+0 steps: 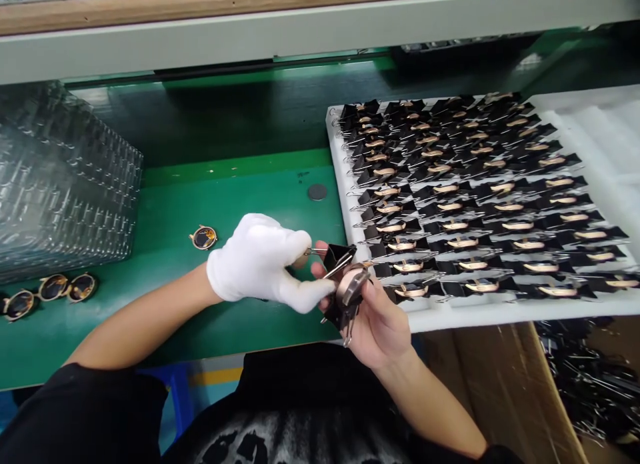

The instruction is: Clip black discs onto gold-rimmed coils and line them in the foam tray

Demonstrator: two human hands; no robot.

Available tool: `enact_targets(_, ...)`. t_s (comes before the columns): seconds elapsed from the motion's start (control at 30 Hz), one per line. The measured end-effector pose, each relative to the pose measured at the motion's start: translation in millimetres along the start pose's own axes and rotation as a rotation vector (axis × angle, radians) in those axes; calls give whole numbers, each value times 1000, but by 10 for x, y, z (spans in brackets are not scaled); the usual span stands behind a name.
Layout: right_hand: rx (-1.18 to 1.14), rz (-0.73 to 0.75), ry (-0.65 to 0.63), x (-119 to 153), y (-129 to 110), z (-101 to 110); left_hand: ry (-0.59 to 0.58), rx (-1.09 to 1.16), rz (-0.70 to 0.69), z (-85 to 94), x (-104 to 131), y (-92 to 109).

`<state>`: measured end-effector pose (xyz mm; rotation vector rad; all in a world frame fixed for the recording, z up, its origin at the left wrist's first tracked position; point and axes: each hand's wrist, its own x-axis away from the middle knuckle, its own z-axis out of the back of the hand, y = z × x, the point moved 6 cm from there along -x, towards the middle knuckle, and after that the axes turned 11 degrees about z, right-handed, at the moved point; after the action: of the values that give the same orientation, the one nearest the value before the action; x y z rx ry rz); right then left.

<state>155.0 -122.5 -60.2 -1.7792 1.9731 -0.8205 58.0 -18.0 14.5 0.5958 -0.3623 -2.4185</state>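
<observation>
My left hand (265, 261), in a white glove, is closed in a pinch on the wire handles of a black binder clip (340, 256). My bare right hand (383, 317) holds a rose-gold watch case (351, 285) between thumb and fingers, tilted on its side. The binder clip sits against the watch case, and more black clip parts and wire handles hang below it. How far the clip's jaws are over the case cannot be made out. Left of the gloved hand a loose watch case (205, 237) with a dark dial lies on the green mat (170, 211).
A white foam tray (450, 314) on the right bears rows of clipped watch cases (453, 207). Stacked clear plastic trays (65, 184) stand at left, several watch cases (53, 287) before them. A dark disc (317, 192) lies mid-mat. A box of binder clips (595, 377) is lower right.
</observation>
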Motion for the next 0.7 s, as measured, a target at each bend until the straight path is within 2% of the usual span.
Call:
enact_targets(0.07,65,31,26,22,-68,39,-22,41,29,33,1,-31)
enact_targets(0.17,323,146,80,66,-305,122,-124,103,121,58,13,-69)
enact_targets(0.27,613,222,25,112,-579,101,-347,189,200,5,60,-43)
enact_targets(0.33,757,207,-24,133,-711,66,-510,234,239,-31,111,2)
enact_targets(0.4,888,197,-55,144,-816,42,-618,239,264,-25,153,46)
enact_targets(0.53,1095,194,-150,136,-916,13,-713,202,261,56,198,110)
enact_targets(0.7,1170,169,-333,86,-914,-35,-747,163,267,102,218,127)
